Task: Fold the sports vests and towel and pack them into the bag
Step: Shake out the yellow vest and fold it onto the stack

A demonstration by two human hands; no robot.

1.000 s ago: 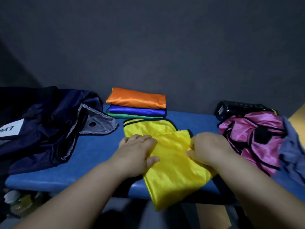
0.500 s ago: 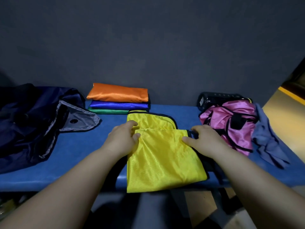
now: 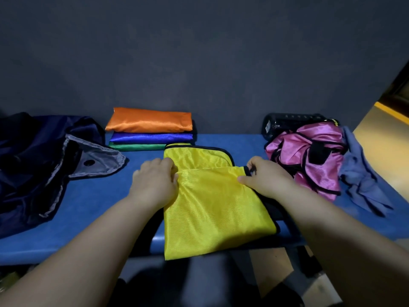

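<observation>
Since half a second ago, right grip [image 3: 265, 178] has curled onto the black-trimmed corner of the yellow vest [image 3: 217, 207]. Left grip [image 3: 155, 180] pinches the fold's left end. The vest lies between them at the table [image 3: 88, 196] front edge, overhanging, long axis toward me. Palms down. The bag [image 3: 33, 162] is at the left edge.

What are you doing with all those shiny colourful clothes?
A person is folding a shiny yellow mesh vest on the padded blue bench. The left hand and right hand each grip one side of it. Behind it, a folded orange vest tops a folded blue vest and a folded green vest. A crumpled pink vest and a grey-blue towel wait at the right; the open navy fabric bag lies at the left.
</observation>
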